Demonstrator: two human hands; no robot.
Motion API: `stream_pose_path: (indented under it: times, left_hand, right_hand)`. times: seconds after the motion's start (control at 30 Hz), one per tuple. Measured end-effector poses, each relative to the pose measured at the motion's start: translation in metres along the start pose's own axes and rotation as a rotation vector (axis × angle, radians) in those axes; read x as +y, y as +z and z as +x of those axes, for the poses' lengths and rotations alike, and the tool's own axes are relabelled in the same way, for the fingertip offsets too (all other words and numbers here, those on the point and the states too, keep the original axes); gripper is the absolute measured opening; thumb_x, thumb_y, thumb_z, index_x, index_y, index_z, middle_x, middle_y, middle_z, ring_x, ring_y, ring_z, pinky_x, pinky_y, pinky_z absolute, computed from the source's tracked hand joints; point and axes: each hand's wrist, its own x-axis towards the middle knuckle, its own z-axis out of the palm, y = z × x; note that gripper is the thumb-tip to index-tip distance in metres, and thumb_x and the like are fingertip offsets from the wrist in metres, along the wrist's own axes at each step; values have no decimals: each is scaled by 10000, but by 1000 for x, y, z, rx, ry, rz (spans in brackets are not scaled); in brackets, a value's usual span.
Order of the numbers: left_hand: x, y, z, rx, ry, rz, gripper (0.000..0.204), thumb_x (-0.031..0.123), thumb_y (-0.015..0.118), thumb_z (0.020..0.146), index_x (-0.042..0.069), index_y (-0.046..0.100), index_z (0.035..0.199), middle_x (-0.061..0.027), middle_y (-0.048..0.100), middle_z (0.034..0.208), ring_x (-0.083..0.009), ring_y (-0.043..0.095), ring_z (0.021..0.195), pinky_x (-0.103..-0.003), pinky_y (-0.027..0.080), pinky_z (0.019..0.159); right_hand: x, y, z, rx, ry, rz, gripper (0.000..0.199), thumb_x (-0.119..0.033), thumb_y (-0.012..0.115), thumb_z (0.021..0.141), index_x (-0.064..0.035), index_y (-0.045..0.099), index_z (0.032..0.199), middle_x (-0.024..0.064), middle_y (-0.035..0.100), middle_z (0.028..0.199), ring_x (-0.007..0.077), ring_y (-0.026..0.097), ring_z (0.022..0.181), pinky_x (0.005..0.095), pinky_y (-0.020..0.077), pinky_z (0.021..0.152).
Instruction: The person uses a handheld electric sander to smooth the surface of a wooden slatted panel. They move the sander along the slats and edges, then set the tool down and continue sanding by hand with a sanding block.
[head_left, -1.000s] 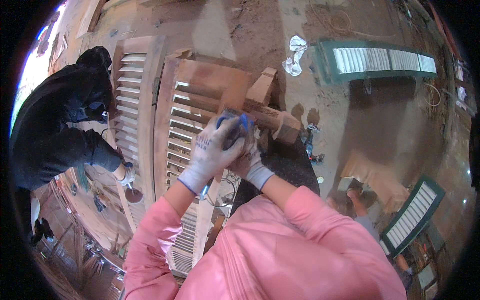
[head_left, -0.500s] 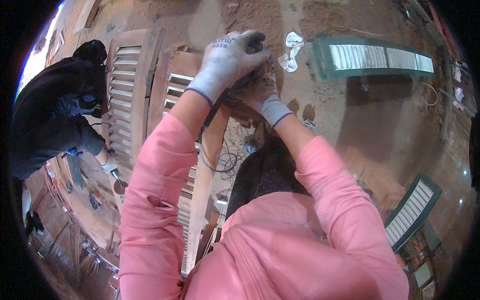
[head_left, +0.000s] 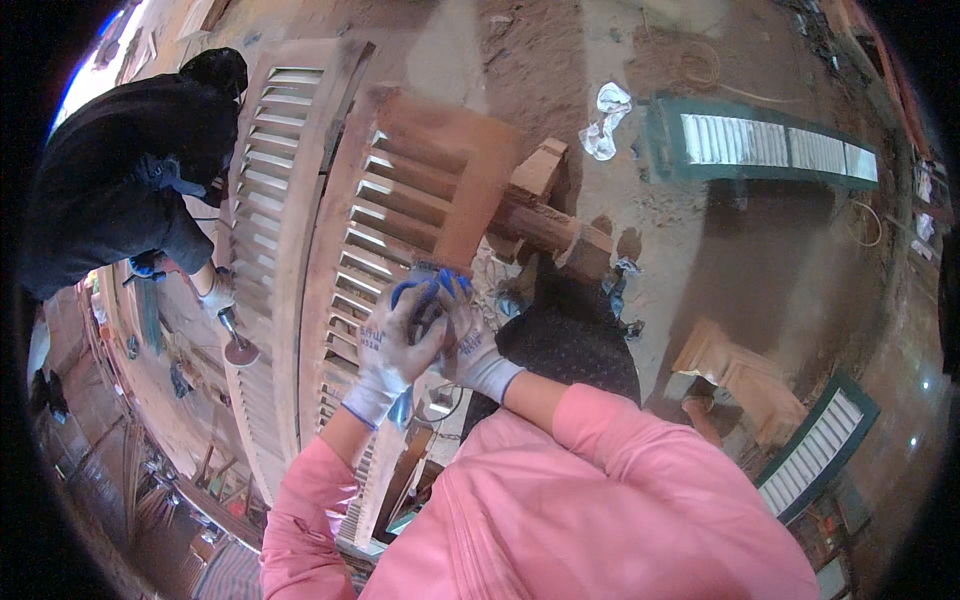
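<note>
Both gloved hands meet just below centre over the bare wooden louvred shutter (head_left: 400, 215), which runs from 12 toward 7 o'clock. The left hand (head_left: 398, 345) is curled over the right hand (head_left: 468, 345) — what they clasp is hidden, so I cannot tell. At 9 o'clock a dark-clothed person (head_left: 110, 180) works a second shutter (head_left: 270, 200) with a tool (head_left: 238, 345).

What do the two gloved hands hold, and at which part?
It cannot be told: left hand and right hand are clasped together over the wooden shutter, hiding anything between.
</note>
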Motion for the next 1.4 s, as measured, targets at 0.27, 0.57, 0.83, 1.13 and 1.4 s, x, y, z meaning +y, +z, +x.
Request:
stream_pose_path:
  times: [0.27,0.57,0.83,1.13,1.4]
  left_hand:
    - [23,-2,84,-32,141,7,477,259,771,864,76,673,1293,-193,676,1236,-395,686,1108,-453,564,942]
    - [70,3,201,64,151,-50,404,363,692,924,127,705,1252,-198,681,1209,-390,688,1104,-481,554,937]
    - [92,30,228,388,-258,-294,441,379,700,925,88,704,1257,-252,677,1185,-408,686,1092,-483,544,959]
    - [91,54,196,763,80,136,299,249,708,821,132,738,1094,-173,653,1238,-341,630,1165,-625,256,1218]
    - [78,35,202,484,283,12,265,343,741,773,127,767,925,-103,763,957,-258,729,917,-433,527,960]
  right_hand:
    - [31,-39,55,-174,172,-248,1014,-523,734,805,-65,326,1613,250,310,1633,493,244,1532,622,170,1258]
    - [98,-126,141,54,187,793,927,-550,767,834,-127,410,1578,174,401,1626,366,369,1499,557,268,1255]
    - [76,-249,174,-187,275,88,930,-302,779,838,-38,321,1604,255,392,1594,444,414,1458,463,343,1232]
    - [44,-249,151,-349,379,-149,876,-379,796,849,-80,400,1572,285,529,1486,453,567,1333,456,472,1113]
    - [130,-252,159,-564,-133,-712,715,-478,764,885,-84,562,1446,240,638,1382,425,623,1256,499,502,1062]
